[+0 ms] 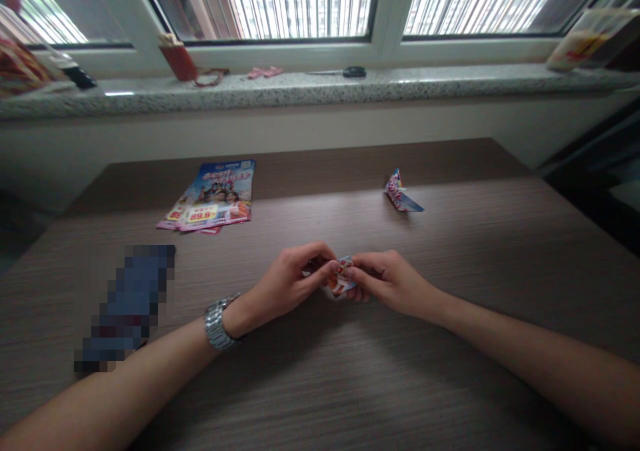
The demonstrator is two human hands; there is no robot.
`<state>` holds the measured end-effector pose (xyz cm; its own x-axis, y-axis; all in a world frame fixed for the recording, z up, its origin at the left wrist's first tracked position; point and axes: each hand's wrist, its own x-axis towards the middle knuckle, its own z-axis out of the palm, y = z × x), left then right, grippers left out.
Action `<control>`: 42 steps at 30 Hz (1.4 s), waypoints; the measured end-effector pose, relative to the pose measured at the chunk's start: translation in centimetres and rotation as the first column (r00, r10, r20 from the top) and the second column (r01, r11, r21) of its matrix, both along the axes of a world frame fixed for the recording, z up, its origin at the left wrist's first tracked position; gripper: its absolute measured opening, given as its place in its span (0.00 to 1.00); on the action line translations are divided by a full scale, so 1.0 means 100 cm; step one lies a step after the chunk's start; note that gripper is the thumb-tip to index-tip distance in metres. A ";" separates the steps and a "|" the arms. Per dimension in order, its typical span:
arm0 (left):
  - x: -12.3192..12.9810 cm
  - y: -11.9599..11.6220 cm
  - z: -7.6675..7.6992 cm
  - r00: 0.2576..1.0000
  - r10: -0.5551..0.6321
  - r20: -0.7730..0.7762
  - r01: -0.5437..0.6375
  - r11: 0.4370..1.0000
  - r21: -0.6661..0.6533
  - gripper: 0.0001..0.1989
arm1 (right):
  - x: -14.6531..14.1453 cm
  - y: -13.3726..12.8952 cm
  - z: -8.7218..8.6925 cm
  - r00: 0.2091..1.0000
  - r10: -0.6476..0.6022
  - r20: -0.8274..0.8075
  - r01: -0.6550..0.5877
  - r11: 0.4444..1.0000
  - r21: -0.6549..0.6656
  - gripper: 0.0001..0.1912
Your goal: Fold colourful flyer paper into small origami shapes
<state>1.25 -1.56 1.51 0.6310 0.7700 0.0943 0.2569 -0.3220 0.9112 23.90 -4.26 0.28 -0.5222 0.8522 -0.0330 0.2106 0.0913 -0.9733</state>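
Observation:
Between my two hands is a small folded piece of colourful printed paper [342, 281], held just above the table. My left hand [300, 274], with a metal watch [218, 324] on the wrist, pinches its left side between thumb and fingers. On its other side my right hand [385, 277] grips the paper, thumb on top and fingers curled beneath. The paper's underside and part of its edges are hidden by my fingers. Farther off to the right stands a folded paper figure [399, 194] with pointed ends, made of similar printed paper.
Several printed flyers [220, 197] lie fanned at the back left of the wooden table [310, 384]. A blurred-out dark flat object [130, 297] lies beside my left forearm. On the stone windowsill [425, 84] are a red container [180, 61], pink items [265, 72] and a black-handled tool [354, 72].

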 end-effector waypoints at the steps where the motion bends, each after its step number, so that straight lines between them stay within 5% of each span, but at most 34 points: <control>1: 0.000 0.000 0.000 1.000 -0.002 -0.001 0.002 1.000 0.005 0.10 | 0.000 -0.001 0.000 1.000 -0.003 -0.010 0.003 1.000 -0.010 0.18; 19: 0.001 0.000 0.002 0.998 -0.038 -0.056 0.041 0.998 0.041 0.11 | 0.000 -0.002 -0.002 0.997 -0.070 0.033 0.068 0.995 0.069 0.14; 42: 0.001 0.003 -0.002 0.996 0.091 0.023 -0.092 0.995 0.030 0.11 | 0.000 0.002 -0.006 0.994 -0.088 -0.058 0.084 0.994 -0.075 0.22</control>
<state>1.37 -1.30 1.30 0.5558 0.8209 0.1315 0.2668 -0.3259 0.9070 23.90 -4.06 -0.35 -0.4498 0.8906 -0.0668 0.1544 0.0039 -0.9880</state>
